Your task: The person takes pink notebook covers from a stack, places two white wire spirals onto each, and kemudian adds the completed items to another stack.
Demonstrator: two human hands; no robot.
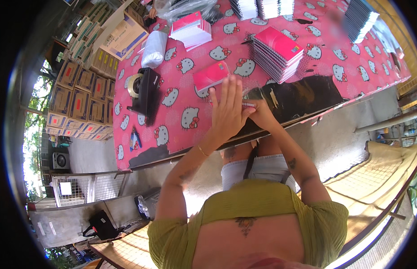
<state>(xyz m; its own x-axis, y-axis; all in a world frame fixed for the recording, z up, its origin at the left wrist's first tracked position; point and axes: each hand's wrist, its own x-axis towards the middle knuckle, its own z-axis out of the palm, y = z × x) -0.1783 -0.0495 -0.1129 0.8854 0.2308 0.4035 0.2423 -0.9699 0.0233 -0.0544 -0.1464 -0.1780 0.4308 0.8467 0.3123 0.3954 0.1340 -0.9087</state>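
My left hand [227, 112] lies with its fingers stretched out over a pink notebook [248, 105] at the table's near edge. Only a thin edge of this notebook shows between my hands. The fingers of my right hand [262, 115] are bent round that edge. Just beyond my left fingertips lies another pink notebook [210, 76], flat on the table. A tall stack of pink spiral notebooks [280, 45] stands to the right, and a smaller pink stack [190, 30] is farther back.
A pink cartoon-print cloth covers the table [190, 117], torn to black near the front. On the left are a black tape dispenser [150, 89], a small blue tool [135, 140] and a white wrapped roll [153, 49]. Dark-covered notebooks [358, 20] stand far right. Cardboard boxes [80, 101] are piled left.
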